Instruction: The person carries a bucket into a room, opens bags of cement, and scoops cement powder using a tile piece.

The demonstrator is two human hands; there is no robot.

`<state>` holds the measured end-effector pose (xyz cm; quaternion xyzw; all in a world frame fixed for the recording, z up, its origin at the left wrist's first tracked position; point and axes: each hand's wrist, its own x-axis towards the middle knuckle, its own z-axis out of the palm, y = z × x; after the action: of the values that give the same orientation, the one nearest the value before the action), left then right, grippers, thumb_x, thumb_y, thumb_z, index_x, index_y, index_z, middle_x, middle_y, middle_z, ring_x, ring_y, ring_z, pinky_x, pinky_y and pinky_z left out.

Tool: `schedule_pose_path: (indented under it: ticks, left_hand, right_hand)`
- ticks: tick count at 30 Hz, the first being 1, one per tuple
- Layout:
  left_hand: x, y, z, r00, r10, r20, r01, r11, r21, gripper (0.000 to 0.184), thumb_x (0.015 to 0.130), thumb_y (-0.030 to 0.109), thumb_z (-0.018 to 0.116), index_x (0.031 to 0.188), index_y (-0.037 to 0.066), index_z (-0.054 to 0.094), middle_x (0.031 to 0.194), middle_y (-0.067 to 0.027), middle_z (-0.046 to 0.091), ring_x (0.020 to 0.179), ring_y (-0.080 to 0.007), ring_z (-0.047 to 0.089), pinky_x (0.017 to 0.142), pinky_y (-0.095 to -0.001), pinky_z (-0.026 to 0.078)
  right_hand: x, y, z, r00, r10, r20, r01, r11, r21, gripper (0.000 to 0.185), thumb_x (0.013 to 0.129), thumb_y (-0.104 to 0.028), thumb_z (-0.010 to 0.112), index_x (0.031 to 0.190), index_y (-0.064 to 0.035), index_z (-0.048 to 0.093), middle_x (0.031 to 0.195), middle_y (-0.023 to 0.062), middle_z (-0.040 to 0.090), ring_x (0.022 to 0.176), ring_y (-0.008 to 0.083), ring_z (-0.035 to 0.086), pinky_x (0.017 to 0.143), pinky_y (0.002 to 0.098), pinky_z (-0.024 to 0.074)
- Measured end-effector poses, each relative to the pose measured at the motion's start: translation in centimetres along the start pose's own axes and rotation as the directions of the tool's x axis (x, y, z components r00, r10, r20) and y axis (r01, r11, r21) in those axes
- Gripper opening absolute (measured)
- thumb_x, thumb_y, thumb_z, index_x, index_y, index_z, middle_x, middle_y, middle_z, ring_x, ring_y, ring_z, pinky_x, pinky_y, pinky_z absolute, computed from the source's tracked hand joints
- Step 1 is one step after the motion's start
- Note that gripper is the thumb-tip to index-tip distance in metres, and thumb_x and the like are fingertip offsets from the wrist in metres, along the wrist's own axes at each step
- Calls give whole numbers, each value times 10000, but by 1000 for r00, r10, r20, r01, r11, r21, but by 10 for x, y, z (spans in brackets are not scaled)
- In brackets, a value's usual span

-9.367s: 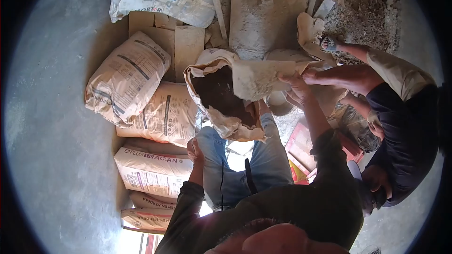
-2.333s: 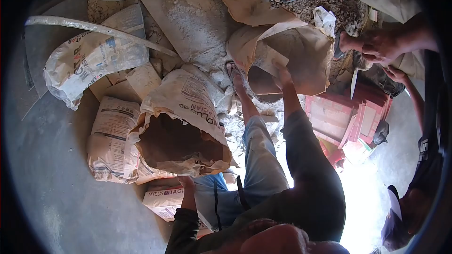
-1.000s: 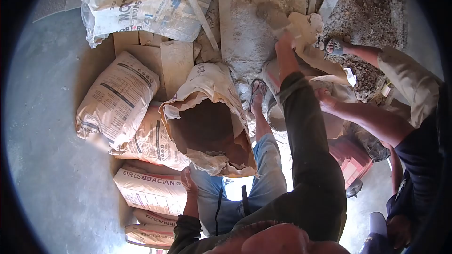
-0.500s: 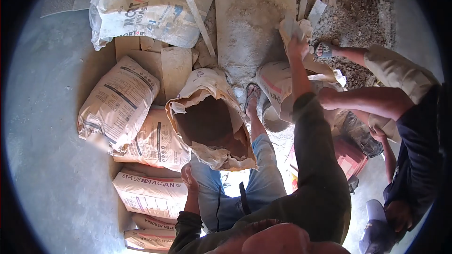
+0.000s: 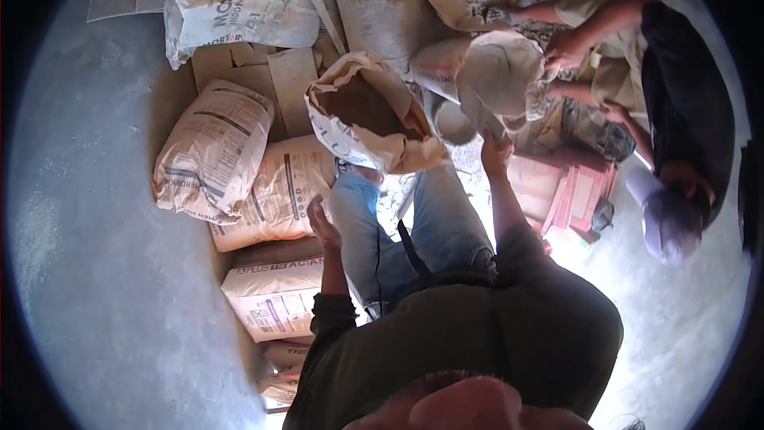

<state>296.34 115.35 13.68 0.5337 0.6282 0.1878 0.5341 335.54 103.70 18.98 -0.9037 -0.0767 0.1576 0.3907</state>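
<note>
My right hand is closed around a flat grey trowel, its blade pointing up beside a round, pale bucket. Just beyond it is an opened paper cement bag. My left hand is held beside my left thigh, fingers apart and holding nothing. In front of my knees stands another opened paper bag with a torn, folded rim and brown-grey powder inside.
Full cement bags lie stacked on the left. A white mortar bag and a dusty board lie at the back. On the right, a co-worker's hand is at the opened cement bag, near red boxes.
My right hand has come back towards me with the trowel, from above the dusty board to beside the bucket. The camera view has shifted. My left hand remains by my thigh.
</note>
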Motion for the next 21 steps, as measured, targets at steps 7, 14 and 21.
schedule_pose_path:
  ticks: [7,14,21]
  left_hand:
    - [15,-12,-100,1000,16,13,-17,1000,21,435,927,306,329,1061,-57,528,1049,-165,536,1009,-255,487,916,-356,341]
    - [-6,-24,-119,998,2,61,-7,997,72,450,926,314,321,1040,-64,537,1037,-172,550,998,-263,505,906,-361,354]
    - [-33,-51,-107,971,-238,2,236,963,126,497,923,394,276,1123,9,519,1097,-125,543,1039,-234,483,893,-367,339]
  right_hand:
    - [-96,67,-99,971,208,-122,-239,887,-394,304,778,-212,554,983,6,605,887,212,626,855,343,607,743,390,459]
    - [-82,165,-100,847,445,-289,-518,813,-267,251,717,-202,621,885,-17,639,829,183,639,768,289,623,675,384,468]
    - [-30,228,-69,849,525,-64,-395,548,-737,330,728,-320,572,941,-79,646,957,185,619,930,352,580,802,417,460]
